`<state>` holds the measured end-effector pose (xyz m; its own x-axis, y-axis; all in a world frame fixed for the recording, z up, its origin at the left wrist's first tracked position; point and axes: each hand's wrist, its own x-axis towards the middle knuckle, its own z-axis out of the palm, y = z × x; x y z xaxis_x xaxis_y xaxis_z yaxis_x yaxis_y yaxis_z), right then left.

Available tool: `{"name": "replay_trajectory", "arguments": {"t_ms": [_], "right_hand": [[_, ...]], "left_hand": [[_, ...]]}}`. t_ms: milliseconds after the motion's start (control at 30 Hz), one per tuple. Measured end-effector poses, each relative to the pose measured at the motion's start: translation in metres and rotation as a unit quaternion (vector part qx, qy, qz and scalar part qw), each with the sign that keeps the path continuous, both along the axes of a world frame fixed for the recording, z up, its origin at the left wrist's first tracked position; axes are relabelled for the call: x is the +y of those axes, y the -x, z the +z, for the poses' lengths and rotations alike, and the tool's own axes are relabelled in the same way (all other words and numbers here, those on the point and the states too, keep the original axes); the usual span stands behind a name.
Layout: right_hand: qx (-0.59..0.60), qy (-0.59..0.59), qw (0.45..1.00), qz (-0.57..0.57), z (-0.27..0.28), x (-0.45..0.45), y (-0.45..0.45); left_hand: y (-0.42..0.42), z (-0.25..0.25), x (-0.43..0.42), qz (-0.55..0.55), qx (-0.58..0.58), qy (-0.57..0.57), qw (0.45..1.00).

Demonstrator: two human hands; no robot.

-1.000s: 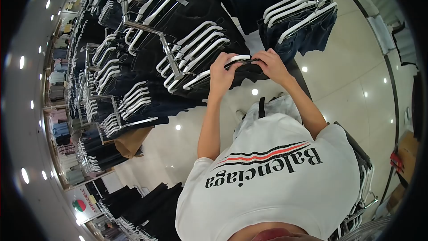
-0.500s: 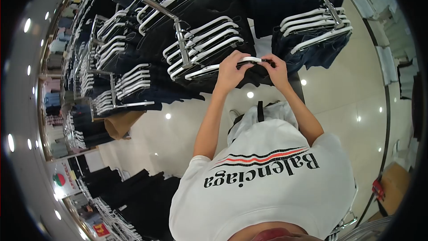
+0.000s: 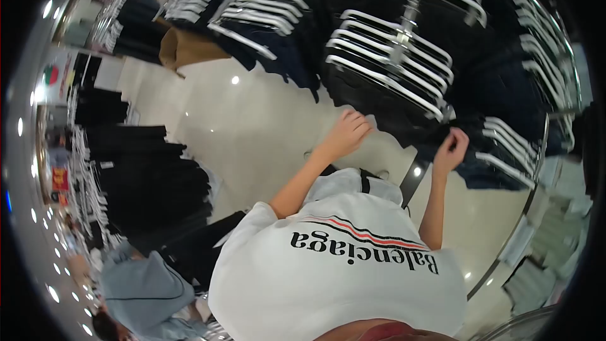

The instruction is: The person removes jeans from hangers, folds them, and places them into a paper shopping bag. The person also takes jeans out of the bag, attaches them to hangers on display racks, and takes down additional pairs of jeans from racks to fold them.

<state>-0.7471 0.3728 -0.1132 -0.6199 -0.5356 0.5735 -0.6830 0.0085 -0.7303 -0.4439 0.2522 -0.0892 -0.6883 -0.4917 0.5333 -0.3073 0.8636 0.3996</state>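
My left hand [image 3: 347, 132] hangs just below the front of the rack, its fingers loosely bent and slightly smeared, with nothing visible in it. Farther right, my right hand [image 3: 451, 146] is beside the lower edge of the black trousers [image 3: 385, 107], thumb and fingers curved with a dark gap between them. Whether it touches the cloth is hard to see. Those trousers hang in a row from white hangers [image 3: 386, 82] on a metal rack arm [image 3: 407, 25], above and between both hands.
Dark jeans [image 3: 495, 167] on white hangers hang at right, and more jeans [image 3: 271, 57] at upper left. A brown garment or bag [image 3: 189, 47] is beyond them. Black clothes [image 3: 139, 170] line the left side. A person in a grey-blue top [image 3: 145, 290] is at lower left. Pale glossy floor [image 3: 252, 120] runs between.
The view has turned left, so the racks have shifted right. Both hands have let go of the white hanger and moved apart. The person in the grey-blue top has come into view.
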Motion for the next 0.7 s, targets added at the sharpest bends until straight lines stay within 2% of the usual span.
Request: {"name": "replay_trajectory", "arguments": {"t_ms": [33, 100, 167, 267, 333, 400, 467, 600, 667, 700], "right_hand": [[0.045, 0.027, 0.999, -0.001, 0.007, -0.002, -0.011], [0.092, 0.037, 0.995, 0.024, 0.028, -0.006, -0.041], [0.124, 0.054, 0.99, 0.049, 0.031, -0.021, -0.073], [0.086, 0.108, 0.985, 0.1, 0.035, -0.075, -0.157], [0.099, 0.064, 0.979, 0.167, 0.035, -0.119, -0.221], [0.144, 0.046, 0.935, 0.32, 0.042, -0.16, -0.284], [0.181, 0.037, 0.873, 0.452, 0.053, -0.194, -0.343], [0.135, -0.006, 0.812, 0.568, 0.027, -0.247, -0.444], [0.119, -0.087, 0.76, 0.633, 0.013, -0.27, -0.485], [0.116, -0.088, 0.755, 0.64, 0.009, -0.283, -0.507]], "left_hand": [[-0.031, -0.009, -0.008, 0.018, 0.01, 0.006, 1.0], [-0.096, -0.022, -0.024, 0.14, 0.009, -0.027, 0.99], [-0.159, -0.03, -0.045, 0.216, 0.072, -0.035, 0.973], [-0.248, -0.027, -0.069, 0.29, 0.093, -0.022, 0.952], [-0.299, -0.022, -0.083, 0.316, 0.114, -0.012, 0.942], [-0.345, -0.017, -0.089, 0.343, 0.134, -0.006, 0.93], [-0.391, -0.013, -0.095, 0.369, 0.093, -0.022, 0.925], [-0.462, -0.017, -0.094, 0.435, 0.114, -0.017, 0.893], [-0.49, -0.043, -0.092, 0.502, 0.102, -0.087, 0.855], [-0.502, -0.059, -0.091, 0.509, 0.099, -0.088, 0.85]]}}
